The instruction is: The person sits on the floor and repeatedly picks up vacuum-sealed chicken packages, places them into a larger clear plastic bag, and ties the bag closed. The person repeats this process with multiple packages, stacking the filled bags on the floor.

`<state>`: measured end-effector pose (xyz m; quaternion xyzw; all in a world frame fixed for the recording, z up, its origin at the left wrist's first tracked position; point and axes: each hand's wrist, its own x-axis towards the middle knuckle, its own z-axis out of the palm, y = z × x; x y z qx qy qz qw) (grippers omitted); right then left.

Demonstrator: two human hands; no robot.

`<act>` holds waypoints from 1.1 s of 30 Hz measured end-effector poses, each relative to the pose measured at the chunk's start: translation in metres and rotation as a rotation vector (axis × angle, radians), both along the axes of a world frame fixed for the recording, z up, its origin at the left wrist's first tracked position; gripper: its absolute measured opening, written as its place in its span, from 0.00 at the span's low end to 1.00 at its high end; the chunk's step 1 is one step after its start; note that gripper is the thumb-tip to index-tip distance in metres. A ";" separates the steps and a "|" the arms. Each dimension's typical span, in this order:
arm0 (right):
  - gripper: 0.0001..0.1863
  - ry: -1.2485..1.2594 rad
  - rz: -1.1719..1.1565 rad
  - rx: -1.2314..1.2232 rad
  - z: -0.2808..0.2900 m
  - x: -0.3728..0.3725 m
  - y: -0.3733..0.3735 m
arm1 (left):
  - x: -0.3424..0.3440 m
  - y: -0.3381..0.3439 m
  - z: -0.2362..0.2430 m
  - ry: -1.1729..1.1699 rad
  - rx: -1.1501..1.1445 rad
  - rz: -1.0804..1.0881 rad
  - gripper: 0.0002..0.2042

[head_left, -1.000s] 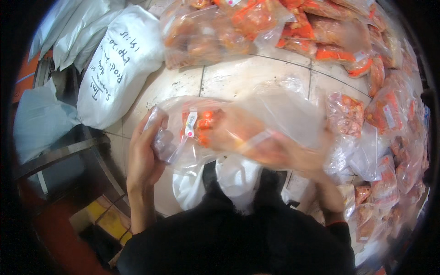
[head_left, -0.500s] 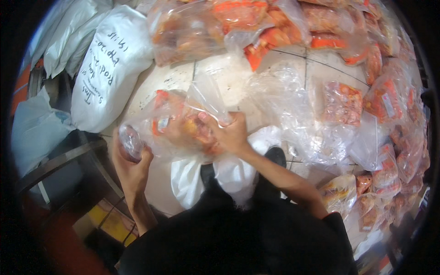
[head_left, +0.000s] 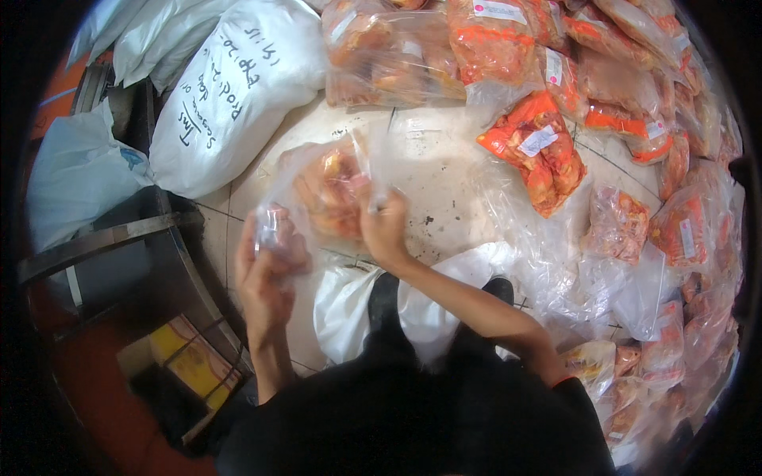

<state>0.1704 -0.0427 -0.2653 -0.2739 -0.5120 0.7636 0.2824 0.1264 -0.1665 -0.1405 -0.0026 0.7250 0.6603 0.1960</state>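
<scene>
Clamping clear plastic [head_left: 327, 198] — left hand [head_left: 266, 270] and right hand [head_left: 386, 230], white sack [head_left: 238, 99] near, orange packets [head_left: 494, 49] beyond

Gap between left hand [head_left: 268, 266] and right hand [head_left: 386, 228]: filled by clear plastic bag [head_left: 327, 198], orange-brown contents. Right of grip: passage over pale square floor tiles [head_left: 444, 194]; farther right, orange-red bagged pack [head_left: 548, 151] blocks. Beyond grip, leftward: bulging white plastic sack [head_left: 238, 95].
</scene>
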 end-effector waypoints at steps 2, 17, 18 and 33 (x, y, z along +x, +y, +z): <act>0.17 -0.039 0.088 0.105 -0.027 -0.004 -0.016 | -0.010 0.005 -0.004 0.017 0.064 -0.068 0.21; 0.20 -0.066 0.495 -0.808 -0.051 0.003 -0.008 | -0.019 -0.022 0.010 0.747 -0.697 0.060 0.12; 0.20 -0.010 0.518 -0.887 -0.055 0.006 -0.010 | -0.013 -0.022 0.009 0.648 -0.607 0.067 0.09; 0.16 0.005 0.843 0.085 -0.001 0.036 0.052 | -0.009 -0.015 0.072 0.237 0.690 0.117 0.12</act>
